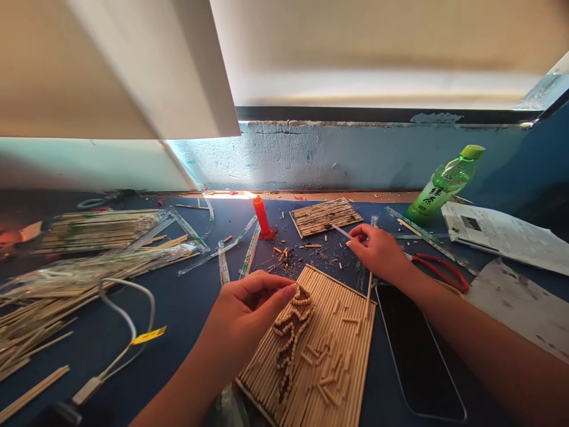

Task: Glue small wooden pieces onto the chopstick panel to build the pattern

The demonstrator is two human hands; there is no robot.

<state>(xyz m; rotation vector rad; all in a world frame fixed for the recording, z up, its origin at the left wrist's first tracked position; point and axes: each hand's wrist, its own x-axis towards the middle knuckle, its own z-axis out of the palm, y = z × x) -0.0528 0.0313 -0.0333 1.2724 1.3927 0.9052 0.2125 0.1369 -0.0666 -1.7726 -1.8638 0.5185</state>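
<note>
My left hand [253, 308] is closed in a pinch at the upper end of a winding chain of short stick pieces [291, 332]. Under the chain lies a mat of thin wooden sticks [355, 362], with several loose cut pieces [326, 382] scattered on it. Between the thumb and fingers of my right hand [376, 252] is a thin whitish glue stick [341, 231]. Its dark far tip is over a smaller stick panel [311, 218], marked with black smudges; whether it touches I cannot tell. Behind my hands, a lit red candle [262, 218] stands upright.
Stick bundles and plastic wrappers [106, 261] cover the left side, beside a white cable [128, 314]. To the right are a phone [418, 353], red-handled pliers [440, 270], papers [502, 237] and a green bottle [447, 184]. Dark crumbs [293, 261] lie near the candle.
</note>
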